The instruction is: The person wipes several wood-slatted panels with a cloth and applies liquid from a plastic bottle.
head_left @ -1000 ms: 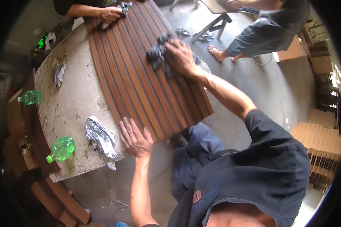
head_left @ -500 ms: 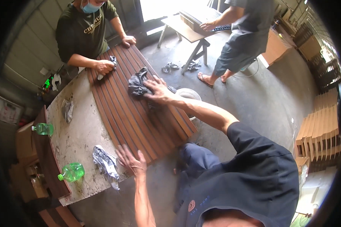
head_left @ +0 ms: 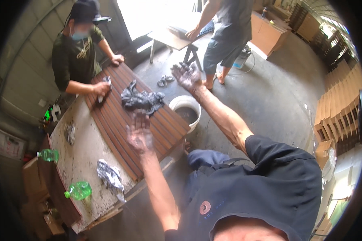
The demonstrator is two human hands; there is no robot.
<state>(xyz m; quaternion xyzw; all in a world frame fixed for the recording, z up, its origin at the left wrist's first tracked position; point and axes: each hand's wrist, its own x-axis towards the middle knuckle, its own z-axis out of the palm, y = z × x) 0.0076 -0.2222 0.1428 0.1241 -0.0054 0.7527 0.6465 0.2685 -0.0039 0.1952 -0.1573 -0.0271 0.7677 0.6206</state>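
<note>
Slatted wooden panel with dark cloth, two bare hands, both empty

Slatted wooden panel (head_left: 112,114): brown, dark-grooved, lying flat across the right part of a pale, stained counter (head_left: 78,160).
Dark cloth (head_left: 142,98): one, crumpled, resting on the panel toward its right edge; unheld.
Left hand (head_left: 140,132): palm up, fingers extended, nothing gripped; over the panel, just beside the cloth. Contact cannot be told.
Right hand (head_left: 188,77): palm up, fingers loosely spread, nothing gripped; beyond the panel's right edge. Both palms darkly smudged.
Co-worker's hand (head_left: 101,88): closed around a small cloth (head_left: 107,83), at the panel's left side.
White bucket (head_left: 191,103): dark contents, just beside the panel's right edge.
Green bottle (head_left: 80,190) and pale grey cloth (head_left: 110,176): on the counter, left of the panel.

Risks, as judged: a sweeping forearm could push the dark cloth over the edge; smudged palms could mark the wood; a careless elbow could topple the bottle.
</note>
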